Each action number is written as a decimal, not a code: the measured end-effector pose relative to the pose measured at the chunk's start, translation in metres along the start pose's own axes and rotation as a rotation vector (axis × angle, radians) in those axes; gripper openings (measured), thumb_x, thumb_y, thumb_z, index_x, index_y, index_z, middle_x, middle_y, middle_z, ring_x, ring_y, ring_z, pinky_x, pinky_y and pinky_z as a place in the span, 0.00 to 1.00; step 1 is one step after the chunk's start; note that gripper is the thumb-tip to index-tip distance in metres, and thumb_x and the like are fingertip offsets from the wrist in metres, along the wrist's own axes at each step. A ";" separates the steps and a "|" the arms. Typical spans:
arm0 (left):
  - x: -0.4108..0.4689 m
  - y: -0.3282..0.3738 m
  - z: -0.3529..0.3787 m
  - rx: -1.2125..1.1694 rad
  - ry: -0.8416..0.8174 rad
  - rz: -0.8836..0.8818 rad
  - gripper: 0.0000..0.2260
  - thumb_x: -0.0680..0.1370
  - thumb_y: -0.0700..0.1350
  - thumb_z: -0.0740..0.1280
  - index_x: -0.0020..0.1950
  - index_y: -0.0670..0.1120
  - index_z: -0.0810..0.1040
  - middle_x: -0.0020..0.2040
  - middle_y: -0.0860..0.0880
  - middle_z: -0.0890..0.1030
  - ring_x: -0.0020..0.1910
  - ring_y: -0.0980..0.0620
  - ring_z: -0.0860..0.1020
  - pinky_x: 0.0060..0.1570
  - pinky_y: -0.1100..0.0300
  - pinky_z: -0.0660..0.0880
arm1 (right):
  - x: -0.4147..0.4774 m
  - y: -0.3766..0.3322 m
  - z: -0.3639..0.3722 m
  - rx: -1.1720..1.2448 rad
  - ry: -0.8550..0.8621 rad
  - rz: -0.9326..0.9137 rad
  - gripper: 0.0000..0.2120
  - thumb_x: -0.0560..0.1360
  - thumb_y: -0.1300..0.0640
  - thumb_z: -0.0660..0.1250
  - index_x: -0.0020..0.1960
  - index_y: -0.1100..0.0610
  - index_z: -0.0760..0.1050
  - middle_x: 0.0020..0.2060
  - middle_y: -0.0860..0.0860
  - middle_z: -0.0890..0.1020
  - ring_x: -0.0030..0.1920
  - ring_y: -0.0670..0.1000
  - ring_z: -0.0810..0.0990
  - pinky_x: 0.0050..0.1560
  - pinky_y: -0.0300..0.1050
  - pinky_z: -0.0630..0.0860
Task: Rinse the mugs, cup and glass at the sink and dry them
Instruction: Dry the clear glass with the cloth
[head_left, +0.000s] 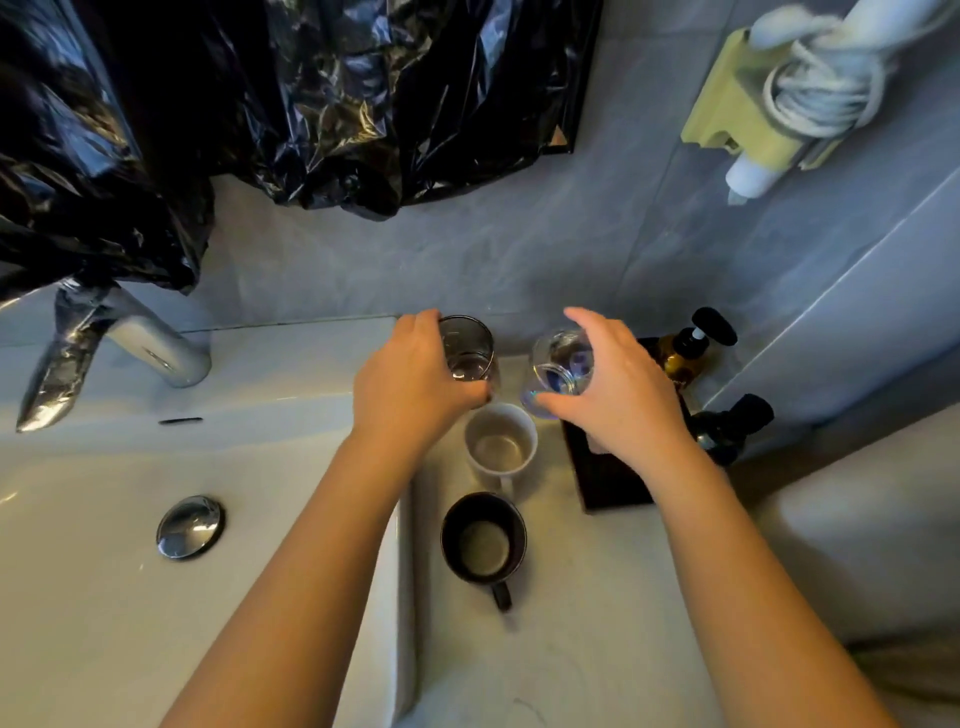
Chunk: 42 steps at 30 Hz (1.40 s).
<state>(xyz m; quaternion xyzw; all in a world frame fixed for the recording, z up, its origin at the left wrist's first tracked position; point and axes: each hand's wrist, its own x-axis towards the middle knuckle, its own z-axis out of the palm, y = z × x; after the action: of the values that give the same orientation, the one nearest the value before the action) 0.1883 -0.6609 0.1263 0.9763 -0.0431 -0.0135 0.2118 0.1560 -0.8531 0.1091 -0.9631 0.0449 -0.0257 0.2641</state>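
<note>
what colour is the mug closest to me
The mug is black or very dark brown, paler at its inside bottom; seen in the head view.

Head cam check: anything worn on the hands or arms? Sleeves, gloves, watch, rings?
Nothing worn in view: left hand and right hand are ungloved, with no rings showing; both forearms are bare to the frame's bottom edge, no sleeves, watch or wristband.

Bathroom indicated, white basin (104, 519) set at counter's (571, 649) left edge, chrome tap (171, 358), grey wall tiles (467, 249), hairdryer (810, 78) hung in wall holder (727, 109), pump bottles (683, 356) at counter's back right corner.
</note>
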 end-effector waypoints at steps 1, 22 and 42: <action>0.011 -0.001 0.004 -0.002 -0.007 -0.009 0.35 0.66 0.59 0.75 0.67 0.47 0.68 0.62 0.46 0.75 0.57 0.43 0.76 0.50 0.52 0.74 | 0.011 0.002 0.006 0.021 0.012 0.013 0.42 0.67 0.43 0.77 0.75 0.44 0.59 0.69 0.48 0.70 0.66 0.53 0.72 0.55 0.51 0.76; 0.095 -0.026 0.111 -0.023 -0.288 -0.138 0.33 0.70 0.49 0.75 0.70 0.43 0.64 0.66 0.44 0.68 0.64 0.43 0.72 0.58 0.51 0.73 | 0.093 0.040 0.112 0.014 -0.085 0.120 0.42 0.68 0.50 0.78 0.75 0.48 0.60 0.70 0.52 0.69 0.68 0.57 0.70 0.57 0.52 0.75; 0.089 -0.041 0.118 -0.215 -0.265 -0.222 0.39 0.71 0.45 0.74 0.76 0.48 0.56 0.69 0.43 0.66 0.67 0.42 0.70 0.62 0.49 0.72 | 0.087 0.044 0.123 0.184 -0.092 0.058 0.43 0.68 0.53 0.79 0.77 0.48 0.60 0.71 0.53 0.68 0.70 0.55 0.69 0.61 0.47 0.72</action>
<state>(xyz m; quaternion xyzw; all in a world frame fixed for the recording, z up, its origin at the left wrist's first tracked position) 0.2754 -0.6807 0.0009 0.9365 0.0392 -0.1697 0.3043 0.2486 -0.8370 -0.0167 -0.9333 0.0583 0.0221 0.3536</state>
